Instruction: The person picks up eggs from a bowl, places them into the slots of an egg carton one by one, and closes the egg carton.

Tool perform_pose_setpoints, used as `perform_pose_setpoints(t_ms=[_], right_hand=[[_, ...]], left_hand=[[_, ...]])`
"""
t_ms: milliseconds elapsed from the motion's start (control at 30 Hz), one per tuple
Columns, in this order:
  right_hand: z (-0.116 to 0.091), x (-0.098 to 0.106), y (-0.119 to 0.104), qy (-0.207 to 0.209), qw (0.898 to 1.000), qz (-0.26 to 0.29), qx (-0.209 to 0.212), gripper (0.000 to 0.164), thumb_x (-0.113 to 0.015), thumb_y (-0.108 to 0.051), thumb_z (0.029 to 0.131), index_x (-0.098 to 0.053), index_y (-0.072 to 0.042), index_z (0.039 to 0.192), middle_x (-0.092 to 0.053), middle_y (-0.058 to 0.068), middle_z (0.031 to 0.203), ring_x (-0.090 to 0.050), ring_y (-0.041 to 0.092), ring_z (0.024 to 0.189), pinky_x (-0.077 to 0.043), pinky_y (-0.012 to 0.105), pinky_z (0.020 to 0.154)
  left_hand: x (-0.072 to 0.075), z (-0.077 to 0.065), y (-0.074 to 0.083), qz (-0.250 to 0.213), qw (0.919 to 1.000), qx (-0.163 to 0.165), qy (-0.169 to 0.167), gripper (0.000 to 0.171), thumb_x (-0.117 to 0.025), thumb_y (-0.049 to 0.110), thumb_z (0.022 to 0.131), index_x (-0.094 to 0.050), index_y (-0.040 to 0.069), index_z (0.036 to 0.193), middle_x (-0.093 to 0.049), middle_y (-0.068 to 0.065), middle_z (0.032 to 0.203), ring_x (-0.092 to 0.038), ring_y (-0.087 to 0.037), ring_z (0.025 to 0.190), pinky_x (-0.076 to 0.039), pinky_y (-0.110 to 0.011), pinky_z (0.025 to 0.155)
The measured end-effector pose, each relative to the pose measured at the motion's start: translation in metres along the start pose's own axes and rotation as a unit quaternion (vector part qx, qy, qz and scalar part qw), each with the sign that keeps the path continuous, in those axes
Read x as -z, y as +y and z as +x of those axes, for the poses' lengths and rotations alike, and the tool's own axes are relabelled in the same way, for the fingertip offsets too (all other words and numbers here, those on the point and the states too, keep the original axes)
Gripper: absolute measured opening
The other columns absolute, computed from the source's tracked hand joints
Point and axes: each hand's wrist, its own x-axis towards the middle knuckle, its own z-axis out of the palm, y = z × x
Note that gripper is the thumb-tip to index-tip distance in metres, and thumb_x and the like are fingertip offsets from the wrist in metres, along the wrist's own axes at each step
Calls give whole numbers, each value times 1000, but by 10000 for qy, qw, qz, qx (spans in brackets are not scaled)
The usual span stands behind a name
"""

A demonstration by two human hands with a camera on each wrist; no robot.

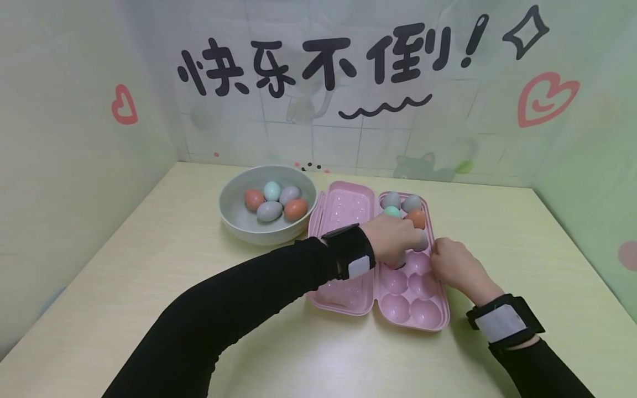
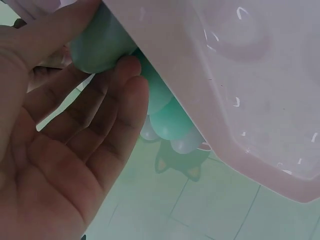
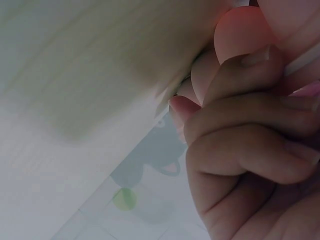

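Observation:
A pink egg carton lies open on the table, its lid to the left and its cupped half to the right. Several eggs sit in the far cups, among them an orange egg and a mint egg. My left hand reaches over the cups and pinches a greyish egg between thumb and fingers, low over the middle cups. My right hand grips the right rim of the carton with curled fingers. The nearer cups hold nothing.
To the left of the carton stands a grey-green bowl with several eggs in orange, grey, lilac and pale blue. Its rim comes close to the carton lid. A printed backdrop rises behind the table.

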Motion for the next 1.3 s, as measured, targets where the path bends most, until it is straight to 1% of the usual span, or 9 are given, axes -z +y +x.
perform_pose_setpoints(t_ms=[233, 400, 467, 600, 733, 833, 1100, 1200, 1300], right_hand=[[1, -1, 1, -21, 10000, 8, -37, 21, -37, -2, 90, -55, 9, 94, -50, 11, 69, -51, 22, 60, -42, 32, 52], [1, -2, 1, -18, 10000, 12, -29, 22, -38, -2, 90, -55, 10, 95, -51, 11, 70, -51, 22, 61, -43, 33, 52], [1, -1, 2, -10, 10000, -6, -20, 22, -38, -3, 90, -55, 11, 95, -51, 12, 71, -52, 23, 62, -43, 34, 53], [2, 0, 1, 25, 10000, -41, -1, 24, -39, -4, 91, -56, 12, 97, -54, 14, 75, -53, 25, 66, -44, 36, 55], [2, 0, 0, 19, 10000, -19, -67, 25, -39, -4, 89, -56, 13, 99, -55, 15, 78, -53, 26, 68, -45, 36, 57], [1, -1, -1, -4, 9999, 24, -139, 27, -40, -4, 88, -56, 13, 101, -56, 15, 79, -54, 26, 69, -45, 36, 58], [1, -2, -1, -108, 9997, 32, -223, 27, -39, -3, 88, -54, 14, 103, -55, 15, 79, -53, 26, 68, -44, 35, 56], [1, -2, -2, -165, 9996, 27, -244, 28, -39, -4, 90, -54, 16, 105, -55, 16, 80, -53, 27, 68, -44, 36, 56], [0, -1, -3, -181, 9995, 28, -267, 28, -39, -3, 89, -53, 16, 104, -55, 17, 80, -53, 28, 69, -44, 36, 57]], left_hand=[[3, -3, -1, -129, 9999, -82, 2, 24, -66, 5, 85, -69, 18, 105, -59, 2, 83, -51, -17, 74, -39, -26, 62], [13, -11, -5, -647, 9976, -78, -253, 25, -69, 7, 85, -68, 20, 107, -58, 4, 89, -50, -16, 77, -39, -25, 64], [21, -21, -10, -984, 9949, -80, -201, 22, -73, 11, 83, -67, 17, 104, -57, 2, 90, -49, -15, 78, -40, -24, 64], [37, -50, -28, -1247, 9914, -112, 386, 18, -77, 20, 83, -66, 15, 96, -56, 3, 90, -50, -11, 84, -43, -21, 70], [43, -87, -52, -1251, 9868, 436, 931, 24, -73, 28, 89, -68, 13, 108, -63, 2, 104, -57, -12, 93, -46, -23, 79], [40, -115, -70, -1551, 9731, 1067, 1326, 30, -70, 29, 93, -68, 10, 116, -64, -2, 111, -59, -16, 97, -47, -28, 84], [22, -172, -110, -2052, 9197, 2476, 2251, 21, -64, 26, 96, -70, 9, 108, -66, -3, 104, -60, -20, 96, -49, -36, 79], [12, -183, -122, -2026, 9127, 2711, 2291, 22, -65, 24, 95, -70, 6, 107, -67, -6, 103, -61, -23, 96, -49, -39, 82], [4, -188, -133, -1949, 9124, 2797, 2267, 23, -66, 21, 94, -70, 3, 107, -67, -10, 102, -61, -27, 98, -49, -42, 84]])
